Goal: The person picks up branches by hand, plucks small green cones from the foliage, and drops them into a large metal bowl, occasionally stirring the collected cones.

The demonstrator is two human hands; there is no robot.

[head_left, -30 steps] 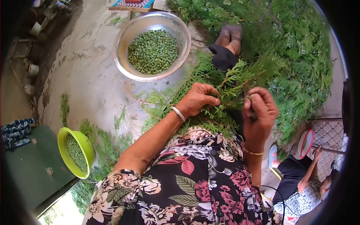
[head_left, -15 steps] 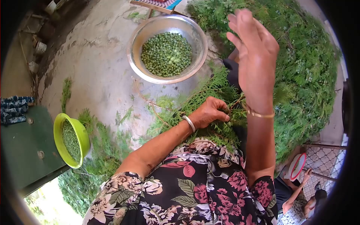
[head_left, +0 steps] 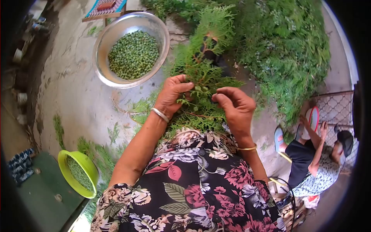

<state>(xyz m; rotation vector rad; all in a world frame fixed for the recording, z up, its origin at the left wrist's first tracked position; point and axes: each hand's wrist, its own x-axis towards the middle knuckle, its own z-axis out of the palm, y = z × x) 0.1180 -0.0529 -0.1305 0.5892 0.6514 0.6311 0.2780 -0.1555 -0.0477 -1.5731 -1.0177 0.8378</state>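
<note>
A leafy green conifer branch [head_left: 201,71] stands in front of my chest, its tip pointing away from me. My left hand [head_left: 173,94], with a silver bangle at the wrist, is closed on the branch's left side, thumb and fingers pinched together. On the other side my right hand [head_left: 237,110], a gold bangle below it, is curled with thumb and forefinger together beside the sprigs. What sits between those fingertips is too small to make out. Small green cones show among the leaves. A metal basin [head_left: 101,69] ahead to the left holds many more green cones.
A yellow-green basin [head_left: 92,170] of green cones stands at lower left by a dark green board [head_left: 42,193]. Cut branches [head_left: 286,58] are heaped at right. Another person [head_left: 317,158] sits at far right with a red-rimmed tray [head_left: 312,121]. A woven-top stool [head_left: 103,8] stands behind the metal basin.
My right hand has come down from its raised, open position to the branch and its fingers have closed. The branch now stands more upright in my left hand. The view has shifted right.
</note>
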